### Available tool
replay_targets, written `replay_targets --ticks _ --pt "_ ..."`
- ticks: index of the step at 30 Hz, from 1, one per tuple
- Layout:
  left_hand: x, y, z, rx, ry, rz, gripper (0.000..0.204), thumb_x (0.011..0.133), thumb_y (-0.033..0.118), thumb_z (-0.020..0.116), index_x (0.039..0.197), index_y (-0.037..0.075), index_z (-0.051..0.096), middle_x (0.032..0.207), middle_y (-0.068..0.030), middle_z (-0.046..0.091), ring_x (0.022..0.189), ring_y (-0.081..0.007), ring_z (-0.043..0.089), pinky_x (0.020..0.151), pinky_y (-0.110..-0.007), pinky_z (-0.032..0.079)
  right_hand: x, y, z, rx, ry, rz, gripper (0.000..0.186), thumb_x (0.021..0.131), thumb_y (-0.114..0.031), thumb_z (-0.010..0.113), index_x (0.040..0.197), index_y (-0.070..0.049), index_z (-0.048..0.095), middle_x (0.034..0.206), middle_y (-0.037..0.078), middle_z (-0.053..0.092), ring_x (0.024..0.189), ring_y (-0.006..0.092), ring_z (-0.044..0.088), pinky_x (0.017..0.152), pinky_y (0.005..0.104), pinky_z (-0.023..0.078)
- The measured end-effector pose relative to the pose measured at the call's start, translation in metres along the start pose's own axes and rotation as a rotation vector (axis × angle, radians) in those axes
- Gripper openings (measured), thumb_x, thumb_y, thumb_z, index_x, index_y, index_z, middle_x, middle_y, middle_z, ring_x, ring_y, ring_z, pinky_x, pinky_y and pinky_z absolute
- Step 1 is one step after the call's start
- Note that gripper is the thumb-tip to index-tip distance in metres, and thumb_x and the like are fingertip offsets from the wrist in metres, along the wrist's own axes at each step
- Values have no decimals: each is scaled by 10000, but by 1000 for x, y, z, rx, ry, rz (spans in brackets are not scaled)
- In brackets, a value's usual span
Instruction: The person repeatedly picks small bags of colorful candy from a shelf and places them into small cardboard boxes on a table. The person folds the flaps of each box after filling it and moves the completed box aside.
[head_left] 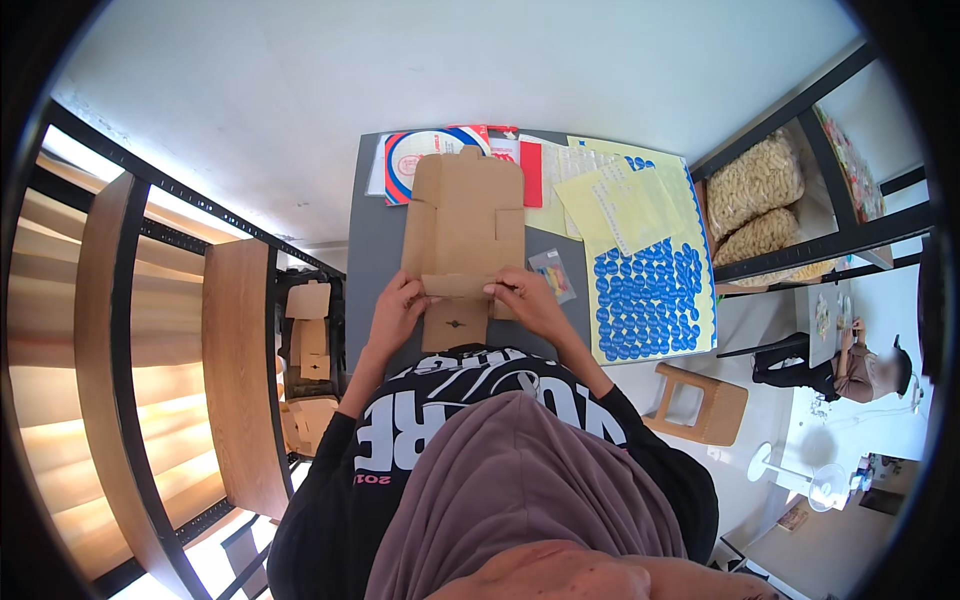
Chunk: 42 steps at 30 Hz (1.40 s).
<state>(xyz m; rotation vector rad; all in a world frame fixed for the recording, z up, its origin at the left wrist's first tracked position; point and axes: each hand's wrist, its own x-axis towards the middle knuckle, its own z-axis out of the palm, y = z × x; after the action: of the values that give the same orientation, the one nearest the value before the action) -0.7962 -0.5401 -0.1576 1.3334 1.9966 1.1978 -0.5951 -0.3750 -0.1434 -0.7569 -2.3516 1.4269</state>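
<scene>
A flattened brown cardboard box (464, 230) lies on the grey table (375, 240), its lower panel with a cut slot reaching toward my body. My left hand (400, 305) pinches the left end of a folded strip of the box with curled fingers. My right hand (520, 298) grips the right end of the same strip. Under the box's top edge lie a white, red and blue packet (398, 160) and red-and-white papers. Right of my right hand is a small clear pouch with coloured contents (553, 275), beside yellow sheets of blue round stickers (645, 300).
A shelving rack (240, 370) stands left, with folded cardboard (307, 330) beside it. At right, a shelf holds bags of pale filler (750, 175). A brown stool (700, 405) and a white fan (820, 485) are lower right. Another person (850, 370) works at a table there.
</scene>
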Motion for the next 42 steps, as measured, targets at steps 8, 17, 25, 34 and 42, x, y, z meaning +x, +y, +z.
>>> replay_targets --ticks 8,17,25,34,42 --pt "7 -24 -1 33 26 11 140 802 -15 714 936 8 678 890 -91 550 822 -249 594 744 -322 489 -22 42 -31 -421 -71 -211 245 869 -84 678 1107 -127 716 1046 92 586 1129 264 540 942 357 425" --pt "12 -14 -4 107 -39 60 140 814 68 731 887 9 626 901 -95 545 859 -295 590 740 -390 487 -38 38 -6 -7 79 35 177 859 -44 679 1032 -59 716 1039 111 593 1057 282 574 926 373 455" --pt "17 -11 -9 147 -147 34 151 841 124 730 888 12 639 967 -105 576 922 -313 598 781 -401 496 -27 29 7 -132 210 -4 172 897 -71 654 1061 -36 691 966 114 639 959 303 601 841 383 481" --pt "18 -5 -15 179 -130 114 218 876 179 713 975 -1 638 997 -136 604 950 -353 607 793 -418 503 -21 10 11 -135 124 -91 455 925 -44 616 1371 -46 527 970 111 663 950 305 594 845 403 481" --pt "16 -9 -13 183 -122 106 218 888 185 704 934 -6 610 917 -143 582 880 -369 595 740 -431 490 -14 10 12 -152 114 3 414 945 -62 581 1354 -31 528 958 108 694 955 319 593 850 420 477"
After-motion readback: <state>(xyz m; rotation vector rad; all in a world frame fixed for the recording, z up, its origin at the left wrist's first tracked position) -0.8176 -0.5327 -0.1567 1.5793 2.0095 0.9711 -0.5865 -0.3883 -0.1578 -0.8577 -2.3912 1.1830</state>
